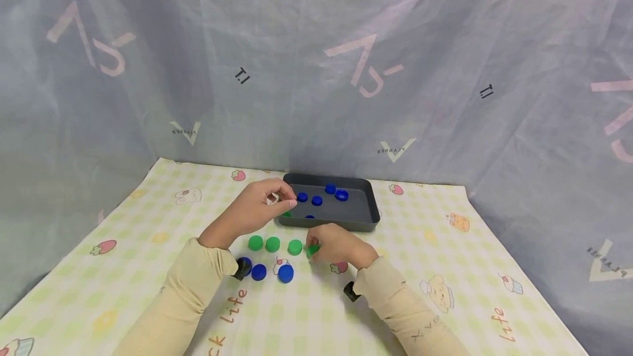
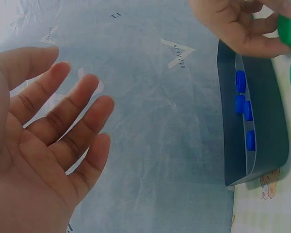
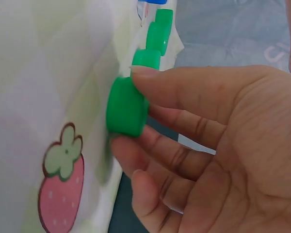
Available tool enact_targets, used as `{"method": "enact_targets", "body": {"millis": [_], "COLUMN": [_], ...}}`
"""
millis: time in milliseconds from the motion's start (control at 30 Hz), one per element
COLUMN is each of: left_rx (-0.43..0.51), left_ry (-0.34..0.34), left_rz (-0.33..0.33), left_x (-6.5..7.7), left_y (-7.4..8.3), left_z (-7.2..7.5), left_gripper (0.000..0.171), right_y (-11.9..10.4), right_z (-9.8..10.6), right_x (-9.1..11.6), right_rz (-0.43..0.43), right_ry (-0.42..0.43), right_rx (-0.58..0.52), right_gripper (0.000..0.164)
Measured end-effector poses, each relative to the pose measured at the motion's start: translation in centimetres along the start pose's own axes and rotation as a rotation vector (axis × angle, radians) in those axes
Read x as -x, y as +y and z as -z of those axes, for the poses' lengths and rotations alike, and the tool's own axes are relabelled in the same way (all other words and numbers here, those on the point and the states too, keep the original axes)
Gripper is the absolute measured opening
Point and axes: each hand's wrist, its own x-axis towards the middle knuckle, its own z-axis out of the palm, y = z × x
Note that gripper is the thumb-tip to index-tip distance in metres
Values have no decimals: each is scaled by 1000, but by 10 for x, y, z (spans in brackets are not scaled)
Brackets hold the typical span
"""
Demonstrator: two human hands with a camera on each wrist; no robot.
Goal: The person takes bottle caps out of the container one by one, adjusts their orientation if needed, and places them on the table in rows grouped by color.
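Note:
My right hand point(image 1: 337, 243) is low over the cloth, pinching a green bottle cap point(image 3: 127, 108) between thumb and fingers. Three more green caps point(image 1: 272, 244) lie in a row to its left. Over the left end of a dark grey tray point(image 1: 353, 214) hovers my left hand point(image 1: 262, 205). In the left wrist view its fingers point(image 2: 82, 109) are spread and relaxed, with nothing in the palm. Several blue caps point(image 1: 317, 200) sit inside the tray, and a green cap point(image 1: 287, 214) shows partly at its left front corner.
Three blue caps point(image 1: 259, 272) lie nearer the front, the leftmost partly covered by the black strap on my left wrist. A checked, printed cloth point(image 1: 420, 268) covers the table. Grey fabric point(image 1: 296, 98) hangs behind the tray and along both sides.

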Motion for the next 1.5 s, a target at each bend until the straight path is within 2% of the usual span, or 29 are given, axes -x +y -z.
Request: {"method": "enact_targets", "body": {"millis": [200, 467, 800, 1000, 1133, 1333, 1500], "left_rx": [-4, -11, -38, -96, -125, -144, -178], "left_ry": [-27, -57, -60, -35, -25, -21, 12], "left_rz": [23, 37, 25, 32, 49, 56, 58], "left_x": [3, 4, 1, 1, 3, 1, -2], "left_y": [-1, 0, 2, 0, -4, -8, -13], "left_z": [-2, -5, -3, 0, 1, 0, -1], "left_gripper": [5, 4, 4, 5, 4, 4, 5], "right_y": [0, -2, -6, -7, -6, -3, -4], "right_z": [-1, -2, 7, 12, 17, 34, 48], "right_x": [5, 7, 4, 10, 14, 21, 25], "right_rz": [-30, -12, -23, -29, 2, 40, 62], "right_ry": [-27, -45, -70, -49, -28, 26, 72], "right_rx": [10, 32, 76, 90, 67, 5, -9], "right_gripper": [20, 28, 29, 31, 33, 31, 27]}}
